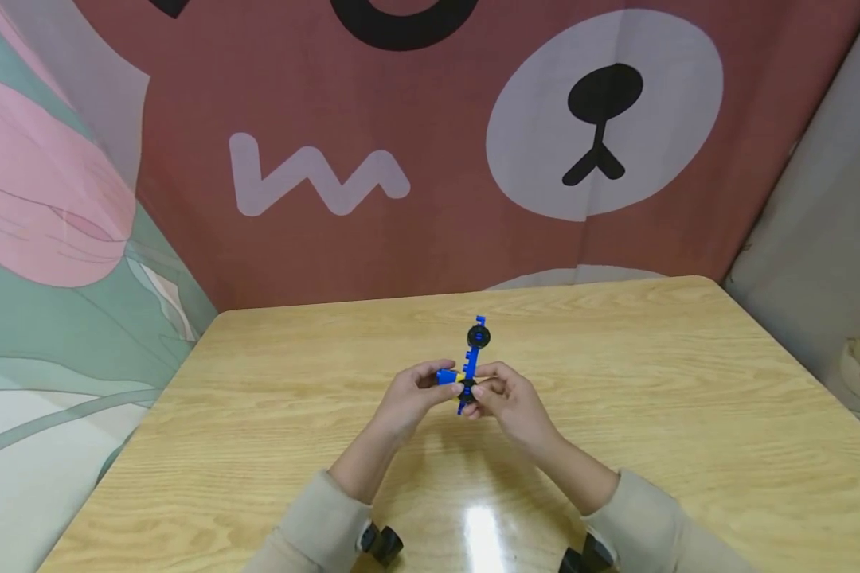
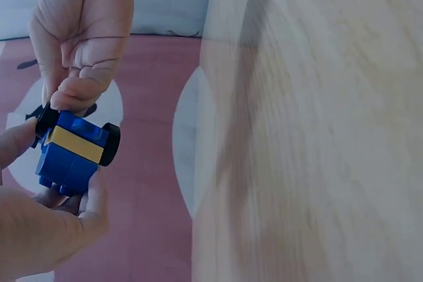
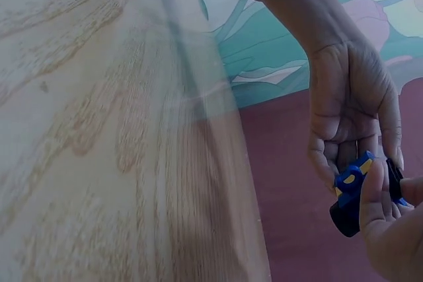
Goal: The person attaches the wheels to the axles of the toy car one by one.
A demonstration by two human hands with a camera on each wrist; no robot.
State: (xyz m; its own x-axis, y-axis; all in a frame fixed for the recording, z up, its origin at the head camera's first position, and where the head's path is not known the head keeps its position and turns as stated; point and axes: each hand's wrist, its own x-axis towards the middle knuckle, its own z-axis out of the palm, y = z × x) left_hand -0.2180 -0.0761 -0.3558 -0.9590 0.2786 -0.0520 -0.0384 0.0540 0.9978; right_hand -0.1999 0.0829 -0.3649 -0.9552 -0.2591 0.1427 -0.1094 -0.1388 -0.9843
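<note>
A small toy vehicle [image 1: 472,363] of blue building bricks, with a yellow layer and black wheels, is held up over the table between both hands. My left hand [image 1: 414,396] grips its blue and yellow side, thumb at the near wheel [image 1: 467,390]. From the other side, my right hand [image 1: 512,400] pinches the toy by that same wheel. The far wheel [image 1: 478,337] stands free of the fingers. In the left wrist view, the blue bricks [image 2: 66,171] have studs pointing down. Fingers hide part of the toy in the right wrist view.
A light wood-grain table [image 1: 272,414] lies under the hands. Behind it hangs a red-brown cloth [image 1: 430,247] with a cartoon face, and a floral cloth [image 1: 50,318] hangs at the left. Black camera mounts [image 1: 381,544] sit at the sleeves' cuffs.
</note>
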